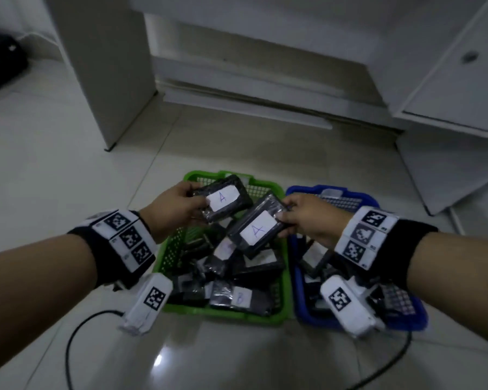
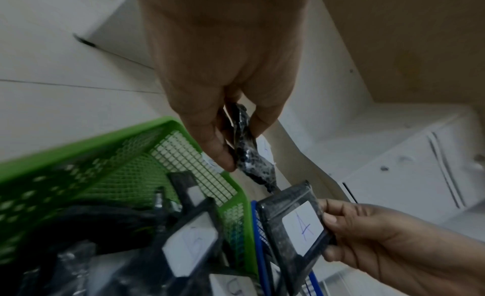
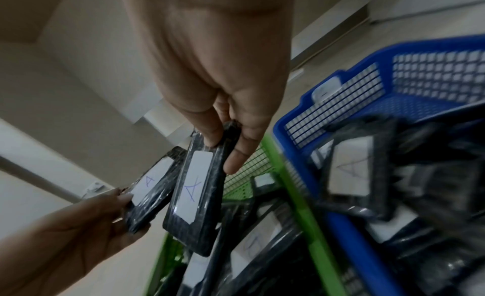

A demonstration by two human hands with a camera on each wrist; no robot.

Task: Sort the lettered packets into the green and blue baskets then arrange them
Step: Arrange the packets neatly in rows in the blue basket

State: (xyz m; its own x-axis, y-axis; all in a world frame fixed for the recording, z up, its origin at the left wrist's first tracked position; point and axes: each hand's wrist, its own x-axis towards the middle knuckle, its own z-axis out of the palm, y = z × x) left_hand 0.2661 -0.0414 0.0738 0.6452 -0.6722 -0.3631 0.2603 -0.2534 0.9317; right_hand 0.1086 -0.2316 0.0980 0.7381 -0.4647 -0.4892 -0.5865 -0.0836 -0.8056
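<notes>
Two black packets with white labels marked A are held above the green basket. My left hand pinches one A packet by its left end, seen edge-on in the left wrist view. My right hand grips the other A packet by its right end; it also shows in the wrist views. The green basket holds several black packets, one marked B. The blue basket on the right holds several more, one marked A.
The baskets sit side by side on a pale tiled floor. White cabinet panels stand behind them, and a white drawer unit is at the right. A black cable runs over the floor near me.
</notes>
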